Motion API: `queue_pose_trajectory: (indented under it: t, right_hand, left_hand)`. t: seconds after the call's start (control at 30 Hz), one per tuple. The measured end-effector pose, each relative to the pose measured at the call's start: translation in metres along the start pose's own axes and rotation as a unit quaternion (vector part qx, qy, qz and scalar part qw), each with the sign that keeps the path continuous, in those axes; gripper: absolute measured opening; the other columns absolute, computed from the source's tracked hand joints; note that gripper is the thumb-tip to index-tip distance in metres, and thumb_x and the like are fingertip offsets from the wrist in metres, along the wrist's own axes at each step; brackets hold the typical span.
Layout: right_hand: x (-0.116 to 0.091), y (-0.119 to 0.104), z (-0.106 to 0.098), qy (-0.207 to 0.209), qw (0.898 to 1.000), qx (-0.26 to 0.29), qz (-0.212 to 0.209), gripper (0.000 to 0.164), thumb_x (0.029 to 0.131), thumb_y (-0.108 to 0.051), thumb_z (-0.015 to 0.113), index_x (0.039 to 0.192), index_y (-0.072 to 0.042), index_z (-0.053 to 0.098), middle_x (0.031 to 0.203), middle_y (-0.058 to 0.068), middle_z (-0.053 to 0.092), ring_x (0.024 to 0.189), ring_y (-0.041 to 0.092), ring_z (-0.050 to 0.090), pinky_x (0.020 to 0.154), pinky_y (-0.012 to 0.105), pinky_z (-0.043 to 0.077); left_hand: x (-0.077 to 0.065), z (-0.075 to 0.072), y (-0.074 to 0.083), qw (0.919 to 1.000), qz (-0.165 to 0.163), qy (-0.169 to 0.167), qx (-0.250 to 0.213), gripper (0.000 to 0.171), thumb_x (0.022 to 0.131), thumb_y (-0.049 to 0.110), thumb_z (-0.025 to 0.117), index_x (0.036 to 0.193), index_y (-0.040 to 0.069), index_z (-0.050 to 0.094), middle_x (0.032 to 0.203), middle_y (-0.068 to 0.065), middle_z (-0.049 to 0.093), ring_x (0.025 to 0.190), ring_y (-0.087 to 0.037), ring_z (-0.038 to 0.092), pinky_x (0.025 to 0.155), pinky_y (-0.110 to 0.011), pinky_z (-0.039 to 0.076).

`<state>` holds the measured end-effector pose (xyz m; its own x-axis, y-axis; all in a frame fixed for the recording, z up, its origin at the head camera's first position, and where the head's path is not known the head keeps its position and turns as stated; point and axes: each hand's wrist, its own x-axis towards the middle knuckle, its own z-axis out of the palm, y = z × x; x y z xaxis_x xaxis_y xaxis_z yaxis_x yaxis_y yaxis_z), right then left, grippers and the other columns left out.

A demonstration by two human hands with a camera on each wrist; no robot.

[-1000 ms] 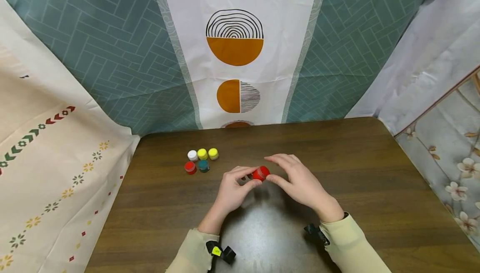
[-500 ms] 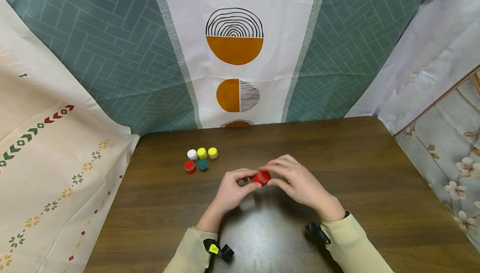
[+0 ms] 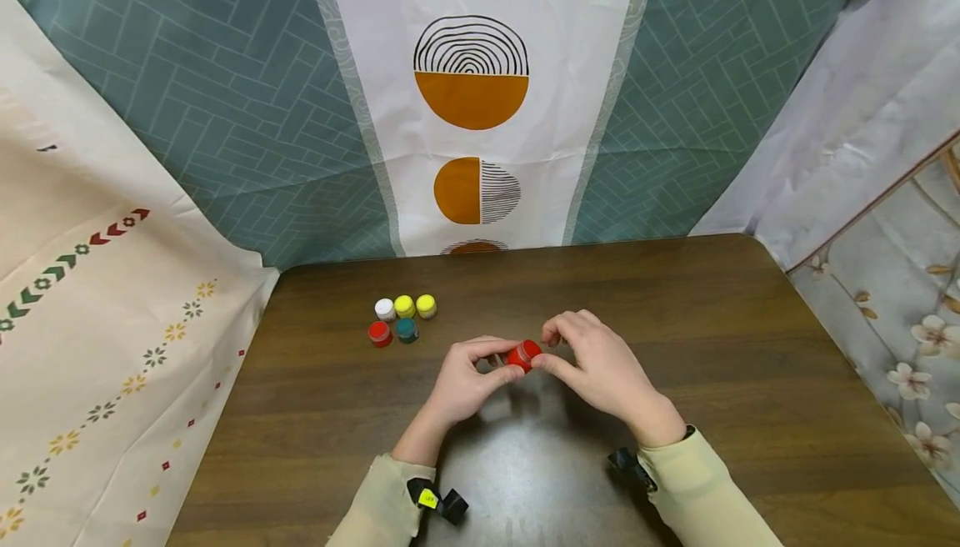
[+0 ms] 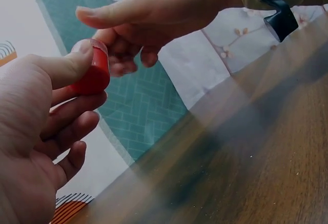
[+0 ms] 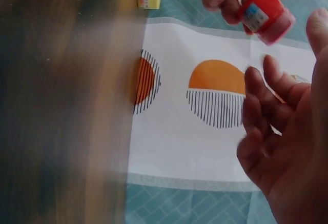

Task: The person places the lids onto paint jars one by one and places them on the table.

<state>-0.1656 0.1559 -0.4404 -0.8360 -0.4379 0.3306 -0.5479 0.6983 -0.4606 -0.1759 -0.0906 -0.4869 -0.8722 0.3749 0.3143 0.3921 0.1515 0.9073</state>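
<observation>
A small red paint jar (image 3: pixel 522 355) is pinched between the thumb and fingers of my left hand (image 3: pixel 462 378), held above the table and tilted with its lid end toward the right. Its printed label (image 5: pixel 254 17) shows in the right wrist view. My right hand (image 3: pixel 606 370) is just to the right of the jar, thumb tip right at the lid end, the other fingers loosely bent and apart from it. In the left wrist view, nothing sits between the right hand's thumb and fingers, which are beside the red jar's lid (image 4: pixel 99 46).
Left of the hands, near the table's far side, stand several small jars: a white one (image 3: pixel 385 309), two yellow ones (image 3: pixel 405 307), another red one (image 3: pixel 380 334) and a dark teal one (image 3: pixel 407 331). Behind the brown table (image 3: pixel 675 297) hangs a patterned cloth (image 3: pixel 285 113).
The right fingers came in over the jar's lid half a second ago, and now they have drawn back and bent more. The left hand keeps its grip almost in place.
</observation>
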Motion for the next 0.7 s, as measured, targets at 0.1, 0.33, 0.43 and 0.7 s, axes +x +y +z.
queue_pose_trajectory:
  t: [0.1, 0.33, 0.43, 0.7]
  right_hand:
    - [0.0006, 0.0016, -0.0028, -0.020, 0.999, 0.020, -0.028, 0.055, 0.097, -0.049, 0.077, 0.143, -0.022, 0.063, 0.136, -0.006, 0.062, 0.125, 0.017, 0.057, 0.101, 0.045, 0.054]
    - [0.0013, 0.0045, -0.0006, -0.013, 0.989, 0.041, -0.145, 0.050, 0.097, -0.021, 0.081, 0.144, -0.019, 0.067, 0.143, -0.005, 0.061, 0.126, 0.018, 0.056, 0.101, 0.040, 0.053]
    - [0.0017, 0.0043, 0.0014, 0.000, 0.987, 0.030, -0.156, 0.040, 0.097, -0.022, 0.080, 0.137, -0.018, 0.071, 0.134, -0.006, 0.065, 0.121, 0.017, 0.057, 0.097, 0.037, 0.053]
    - [-0.0019, 0.0045, -0.0010, 0.003, 0.993, 0.022, -0.112, 0.061, 0.092, -0.047, 0.082, 0.145, -0.022, 0.065, 0.140, -0.008, 0.063, 0.126, 0.017, 0.056, 0.103, 0.043, 0.052]
  left_hand:
    - [0.0000, -0.0012, -0.0008, 1.0000, -0.001, -0.004, -0.001, 0.026, 0.092, 0.010, 0.086, 0.117, 0.006, 0.083, 0.110, -0.004, 0.079, 0.090, -0.016, 0.067, 0.078, -0.041, 0.056]
    - [-0.0003, -0.0036, -0.0024, 0.9998, 0.005, -0.017, -0.009, 0.023, 0.094, 0.006, 0.083, 0.117, 0.003, 0.082, 0.111, -0.006, 0.079, 0.089, -0.016, 0.066, 0.075, -0.041, 0.056]
    - [-0.0004, -0.0039, -0.0012, 0.9998, 0.008, -0.018, -0.009, 0.024, 0.092, 0.006, 0.085, 0.116, 0.003, 0.083, 0.110, -0.006, 0.079, 0.089, -0.016, 0.066, 0.075, -0.041, 0.057]
    - [-0.0007, -0.0041, -0.0012, 0.9993, 0.022, -0.029, -0.005, 0.024, 0.093, 0.008, 0.084, 0.117, 0.004, 0.082, 0.110, -0.006, 0.079, 0.088, -0.017, 0.067, 0.075, -0.039, 0.056]
